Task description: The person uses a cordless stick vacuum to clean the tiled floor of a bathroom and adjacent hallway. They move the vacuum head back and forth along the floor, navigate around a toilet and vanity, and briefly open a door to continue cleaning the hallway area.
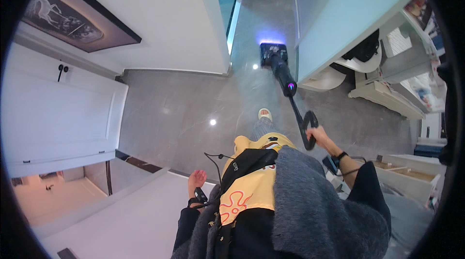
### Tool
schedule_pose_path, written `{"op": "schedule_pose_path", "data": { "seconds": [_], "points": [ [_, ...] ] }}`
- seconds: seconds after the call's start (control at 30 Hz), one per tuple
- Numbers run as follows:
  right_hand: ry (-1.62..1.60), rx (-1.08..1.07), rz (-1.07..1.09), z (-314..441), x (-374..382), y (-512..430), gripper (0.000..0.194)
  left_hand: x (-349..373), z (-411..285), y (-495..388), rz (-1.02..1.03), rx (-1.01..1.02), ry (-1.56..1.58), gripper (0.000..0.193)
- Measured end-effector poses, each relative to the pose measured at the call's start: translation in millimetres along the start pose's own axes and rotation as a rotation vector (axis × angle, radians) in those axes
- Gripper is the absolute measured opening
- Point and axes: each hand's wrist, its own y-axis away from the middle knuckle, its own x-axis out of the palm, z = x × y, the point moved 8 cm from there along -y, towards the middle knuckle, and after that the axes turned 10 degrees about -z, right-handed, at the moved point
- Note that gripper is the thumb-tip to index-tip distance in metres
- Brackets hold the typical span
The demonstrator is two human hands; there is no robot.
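Observation:
My right hand (318,136) grips the black loop handle (310,121) of an upright floor cleaner. From it a thin dark pole (296,108) runs forward to the cleaner's dark body (282,74), which bears a small lit display. The cleaner's floor head (273,54) rests on the grey tiles and throws a violet-blue glow ahead of it. Hanging at my left side, my left hand (197,178) holds nothing, its fingers loosely apart. One foot in a pale open-toed slipper (265,114) shows on the floor behind the cleaner.
A white wall corner (227,72) and a pale partition (338,15) flank the narrow passage. To the left stands a white door (58,113); a framed horse picture (72,19) hangs above. At right are a white chair (363,59), a dressing table (388,97) and an open drawer (407,173).

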Motion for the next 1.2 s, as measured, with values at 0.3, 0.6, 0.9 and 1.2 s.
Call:
{"op": "schedule_pose_path", "data": {
  "seconds": [0.3, 0.6, 0.9, 1.2],
  "points": [
    [0.622, 0.043, -0.050, -81, -103, 165, 0.018, 11, -11, -38, 0.016, -0.034, -0.242, 0.016],
    [0.852, 0.102, -0.077, -80, -210, 212, 0.020, 109, -12, -53, 0.184, -0.022, -0.399, 0.031],
    [1.096, -0.012, -0.076, -46, -279, 162, 0.032, 161, 3, -25, 0.057, -0.050, -0.430, 0.024],
    [0.875, 0.094, -0.016, 24, -203, 89, 0.027, 204, 24, 15, 0.034, -0.033, -0.346, 0.025]
  ]
}}
